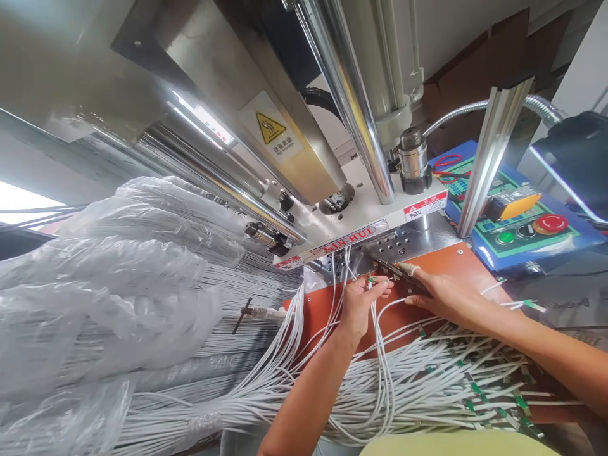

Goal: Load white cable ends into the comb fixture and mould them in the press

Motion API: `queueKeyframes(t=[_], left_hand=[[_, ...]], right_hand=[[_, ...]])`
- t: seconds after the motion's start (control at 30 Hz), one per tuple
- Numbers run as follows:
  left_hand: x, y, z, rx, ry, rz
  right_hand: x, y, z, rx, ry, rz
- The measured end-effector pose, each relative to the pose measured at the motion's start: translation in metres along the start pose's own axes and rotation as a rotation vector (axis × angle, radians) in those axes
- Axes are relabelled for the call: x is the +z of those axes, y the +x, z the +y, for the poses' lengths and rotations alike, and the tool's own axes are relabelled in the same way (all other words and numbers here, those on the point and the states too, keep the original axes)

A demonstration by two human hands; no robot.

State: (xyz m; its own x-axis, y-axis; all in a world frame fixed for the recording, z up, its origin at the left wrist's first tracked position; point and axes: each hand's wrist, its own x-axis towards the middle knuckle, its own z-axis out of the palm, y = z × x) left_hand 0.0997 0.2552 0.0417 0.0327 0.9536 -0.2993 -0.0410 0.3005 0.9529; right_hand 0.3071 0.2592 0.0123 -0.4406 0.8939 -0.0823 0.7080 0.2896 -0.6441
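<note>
My left hand (pixel 363 301) is closed, pinching the ends of a few white cables (pixel 375 326) that hang down from it. A small green circuit-board connector (pixel 371 280) shows at its fingertips. My right hand (pixel 444 292) grips the near end of a dark metal bar (pixel 392 266), which slants toward the press. A pale wrapped knob (pixel 409 269) sits beside these fingers. Both hands are over the orange-brown work plate (pixel 456 259), just in front of the press bed with holes (pixel 394 244). More white cables run up under the press head (pixel 349 235).
Loose white cables (pixel 413 386) with green-board ends cover the near side. Plastic-wrapped cable bundles (pixel 142 291) fill the left. Steel columns (pixel 351 101) and a hot-marked nozzle cover (pixel 285 126) stand above. A blue control box (pixel 536 221) with a red stop button (pixel 551 223) is at right.
</note>
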Motion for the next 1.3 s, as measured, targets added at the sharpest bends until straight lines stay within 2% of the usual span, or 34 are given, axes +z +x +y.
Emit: queueKeyframes(t=[0.2, 0.4, 0.57, 0.73, 0.83, 0.93, 1.03, 1.17, 1.3], left_hand=[[0.007, -0.005, -0.012, 0.236, 0.490, 0.019], [0.009, -0.003, -0.024, 0.600, 0.748, 0.040], [0.011, -0.001, -0.030, 0.650, 0.806, 0.051], [0.013, -0.001, -0.031, 0.600, 0.784, 0.069], [0.010, -0.001, -0.023, 0.400, 0.674, 0.038], [0.006, 0.000, -0.012, 0.154, 0.433, -0.055], [0.002, 0.002, -0.005, 0.042, 0.242, -0.078], [-0.002, 0.003, -0.004, -0.024, 0.087, -0.038], [-0.008, 0.001, -0.003, 0.064, 0.284, -0.008]], right_hand=[[-0.001, 0.000, 0.001, 0.006, 0.016, 0.026], [0.001, -0.001, 0.004, -0.033, 0.032, 0.041], [0.001, 0.000, 0.004, -0.046, 0.040, 0.017], [-0.001, 0.000, 0.001, -0.052, 0.024, 0.014], [-0.004, 0.000, -0.003, -0.024, -0.007, -0.016], [-0.007, 0.000, -0.006, 0.032, -0.039, -0.061], [-0.006, 0.001, -0.005, 0.061, -0.064, -0.064], [-0.002, 0.002, -0.001, 0.060, -0.094, -0.052], [0.001, 0.002, 0.001, 0.057, -0.106, -0.035]])
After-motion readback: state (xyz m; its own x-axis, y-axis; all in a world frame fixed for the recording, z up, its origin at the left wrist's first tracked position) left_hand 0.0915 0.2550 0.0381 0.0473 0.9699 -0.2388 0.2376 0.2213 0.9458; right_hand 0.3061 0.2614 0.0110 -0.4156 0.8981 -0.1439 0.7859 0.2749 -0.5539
